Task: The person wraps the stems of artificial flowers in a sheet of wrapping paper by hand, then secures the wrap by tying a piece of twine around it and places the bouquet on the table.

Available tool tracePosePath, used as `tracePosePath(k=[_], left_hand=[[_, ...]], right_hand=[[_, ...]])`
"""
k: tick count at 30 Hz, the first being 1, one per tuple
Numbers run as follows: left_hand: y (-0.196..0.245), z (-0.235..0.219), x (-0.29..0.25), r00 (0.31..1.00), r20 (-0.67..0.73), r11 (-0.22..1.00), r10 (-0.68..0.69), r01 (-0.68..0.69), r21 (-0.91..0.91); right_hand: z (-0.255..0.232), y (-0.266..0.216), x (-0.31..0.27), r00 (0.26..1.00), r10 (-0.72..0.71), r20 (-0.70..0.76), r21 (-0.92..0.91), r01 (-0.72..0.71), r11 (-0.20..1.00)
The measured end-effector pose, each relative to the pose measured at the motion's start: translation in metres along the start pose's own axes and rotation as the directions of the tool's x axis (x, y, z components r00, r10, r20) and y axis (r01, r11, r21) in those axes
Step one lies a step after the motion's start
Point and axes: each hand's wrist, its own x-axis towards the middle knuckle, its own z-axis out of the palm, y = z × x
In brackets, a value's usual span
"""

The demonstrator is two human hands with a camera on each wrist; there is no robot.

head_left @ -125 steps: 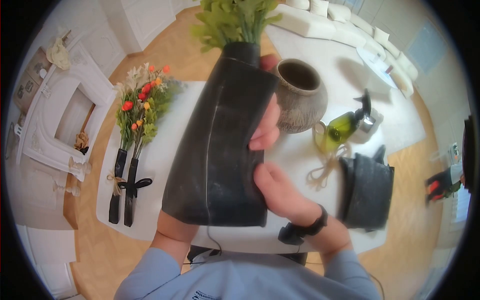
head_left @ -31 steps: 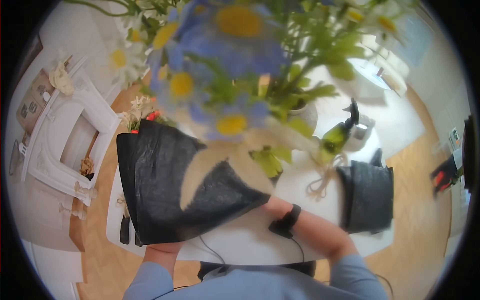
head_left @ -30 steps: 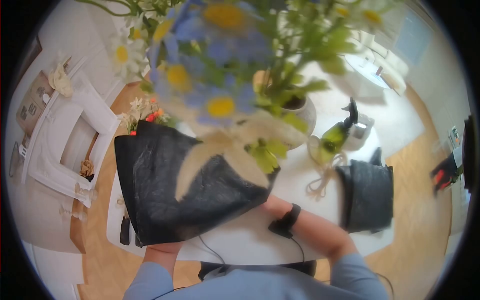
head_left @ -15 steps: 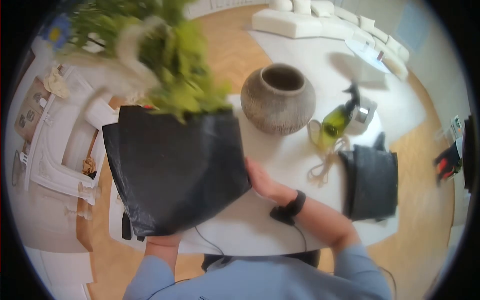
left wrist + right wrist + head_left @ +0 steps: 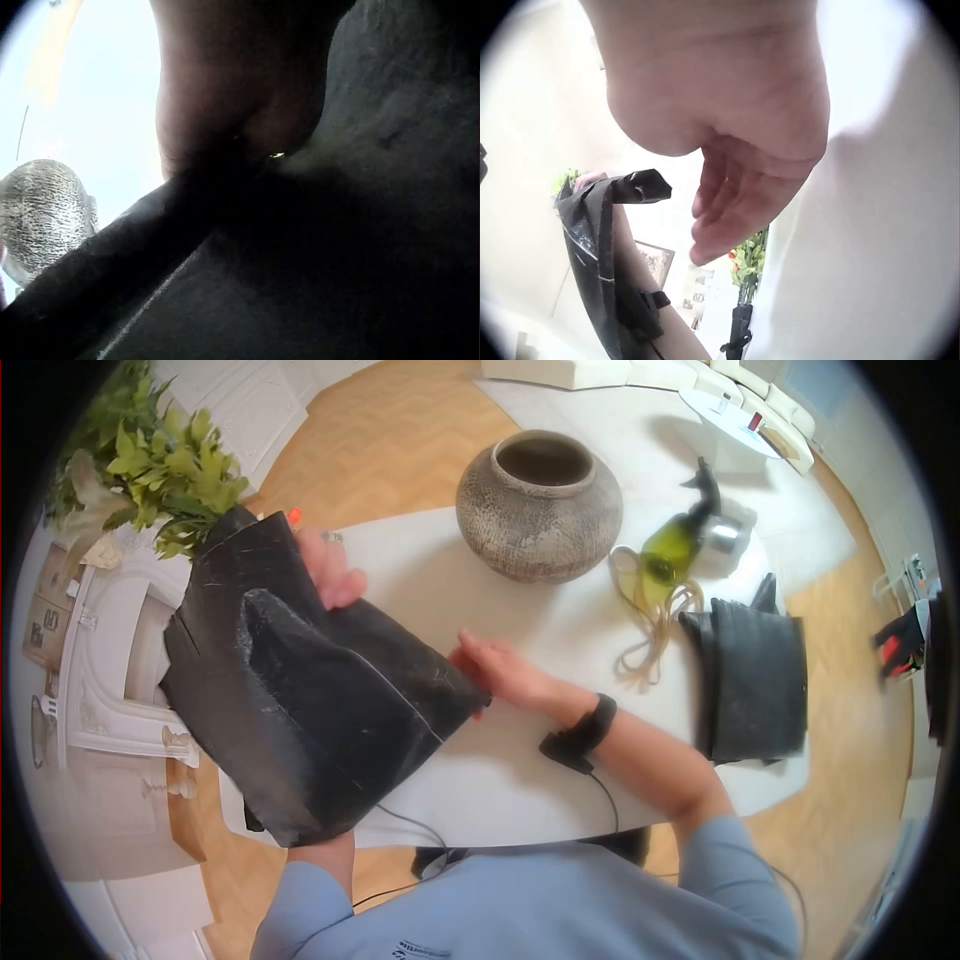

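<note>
A bouquet of green leaves (image 5: 185, 485) in a black paper wrap (image 5: 310, 690) leans toward the upper left in the head view. My left hand (image 5: 333, 570) reaches from behind the wrap and grips it near its upper end, fingers curled over the edge. In the left wrist view that hand (image 5: 240, 90) presses against the dark wrap. My right hand (image 5: 510, 675) is beside the wrap's right corner. The right wrist view shows this hand (image 5: 735, 142) with loosely extended fingers, apart from the wrap (image 5: 592, 240). The blossoms are mostly out of the head view.
A round brown clay vase (image 5: 540, 510) stands at the table's far side. Right of it are a green spray bottle (image 5: 672, 550) and a loop of twine (image 5: 650, 650). Folded black sheets (image 5: 755, 680) lie at the right edge. A slim black-wrapped bouquet (image 5: 741, 322) shows in the right wrist view.
The bouquet has swung from in front of the camera down and left, now tilted. My right hand has come off the wrap's right edge. The vase is fully in sight again.
</note>
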Motion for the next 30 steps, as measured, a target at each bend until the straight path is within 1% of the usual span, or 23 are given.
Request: tracePosePath(k=[1, 3, 4, 5, 6, 7, 9, 10, 11, 12, 13, 14, 15, 16, 18, 19, 21, 22, 25, 27, 28, 29, 30], left_hand=[[0.003, 0.001, 0.001, 1.000, 0.012, 0.999, 0.003, -0.003, 0.039], [0.001, -0.001, -0.003, 1.000, -0.002, 0.999, 0.013, -0.013, 0.029], [0.002, -0.002, -0.003, 1.000, -0.015, 0.999, 0.025, -0.025, 0.021], [0.003, -0.003, -0.002, 1.000, -0.014, 0.999, 0.028, -0.027, 0.026], [0.003, -0.003, 0.001, 1.000, 0.006, 1.000, -0.010, 0.010, 0.023], [0.002, -0.002, 0.001, 0.999, 0.024, 0.999, -0.048, 0.048, 0.020], [-0.004, 0.000, 0.001, 1.000, 0.011, 1.000, -0.018, 0.018, 0.022], [-0.007, 0.000, 0.000, 1.000, 0.002, 1.000, 0.007, -0.007, 0.021], [-0.007, -0.004, -0.004, 1.000, 0.002, 1.000, 0.008, -0.008, 0.020], [-0.005, -0.007, -0.008, 0.998, -0.064, 0.999, -0.030, 0.029, -0.020], [-0.004, -0.010, -0.011, 0.989, -0.128, 0.996, -0.070, 0.063, -0.063], [-0.004, -0.012, -0.013, 0.989, -0.128, 0.996, -0.071, 0.063, -0.064], [-0.004, -0.012, -0.013, 0.983, -0.161, 0.994, -0.092, 0.082, -0.067], [-0.004, -0.011, -0.013, 0.975, -0.194, 0.993, -0.112, 0.101, -0.068], [-0.003, -0.010, -0.013, 0.954, -0.258, 0.988, -0.150, 0.136, -0.073], [-0.003, -0.009, -0.013, 0.942, -0.290, 0.985, -0.168, 0.153, -0.075], [-0.001, -0.007, -0.013, 0.914, -0.352, 0.980, -0.200, 0.185, -0.076], [-0.001, -0.005, -0.013, 0.899, -0.382, 0.977, -0.214, 0.200, -0.076], [0.001, 0.000, -0.013, 0.846, -0.474, 0.968, -0.245, 0.241, -0.069], [0.002, 0.003, -0.013, 0.805, -0.536, 0.963, -0.255, 0.263, -0.063], [0.003, 0.005, -0.013, 0.782, -0.566, 0.960, -0.261, 0.274, -0.063], [0.003, 0.007, -0.014, 0.759, -0.594, 0.957, -0.266, 0.284, -0.064], [0.003, 0.009, -0.014, 0.735, -0.622, 0.954, -0.270, 0.294, -0.066]], right_hand=[[-0.001, 0.002, 0.004, 1.000, 0.000, 0.000, 0.001, 0.000, 1.000], [-0.001, 0.001, 0.011, 0.968, -0.223, -0.120, 0.091, 0.234, 0.968], [0.002, -0.002, 0.010, 0.967, -0.224, -0.118, 0.089, 0.235, 0.968], [0.005, -0.005, 0.007, 0.946, -0.301, -0.121, 0.011, 0.305, 0.952], [0.011, -0.013, 0.002, 0.920, -0.375, -0.118, -0.067, 0.369, 0.927], [0.020, -0.020, -0.004, 0.921, -0.373, -0.112, -0.070, 0.368, 0.927], [0.033, -0.030, -0.014, 0.946, -0.269, -0.180, -0.077, 0.259, 0.963], [0.031, -0.028, -0.013, 0.946, -0.269, -0.180, -0.078, 0.259, 0.963], [0.028, -0.025, -0.012, 0.959, -0.259, -0.120, -0.040, 0.256, 0.966], [0.028, -0.025, -0.013, 0.966, -0.250, -0.059, 0.000, 0.250, 0.968], [0.029, -0.026, -0.013, 0.966, -0.250, -0.060, 0.000, 0.250, 0.968], [0.033, -0.028, -0.014, 0.976, -0.152, -0.157, 0.047, 0.162, 0.986], [0.036, -0.029, -0.014, 0.968, -0.048, -0.246, 0.103, 0.075, 0.992], [0.037, -0.028, -0.012, 0.968, -0.046, -0.245, 0.103, 0.074, 0.992], [0.038, -0.022, -0.009, 0.970, 0.044, -0.237, 0.247, 0.016, 0.969], [0.038, -0.020, -0.009, 0.971, 0.044, -0.235, 0.246, 0.015, 0.969], [0.038, -0.017, -0.010, 0.981, 0.039, -0.188, 0.151, -0.010, 0.988], [0.040, -0.017, -0.010, 0.982, 0.036, -0.184, 0.147, -0.009, 0.989], [0.043, -0.017, -0.010, 0.979, 0.028, -0.201, 0.087, -0.010, 0.996], [0.044, -0.016, -0.011, 0.975, -0.008, -0.224, 0.035, 0.016, 0.999], [0.043, -0.007, -0.007, 0.976, -0.011, -0.216, 0.028, 0.017, 0.999], [0.040, 0.008, 0.000, 0.945, -0.240, -0.220, -0.100, 0.223, 0.970], [0.042, 0.011, 0.002, 0.868, -0.458, -0.195, -0.223, 0.415, 0.882]])
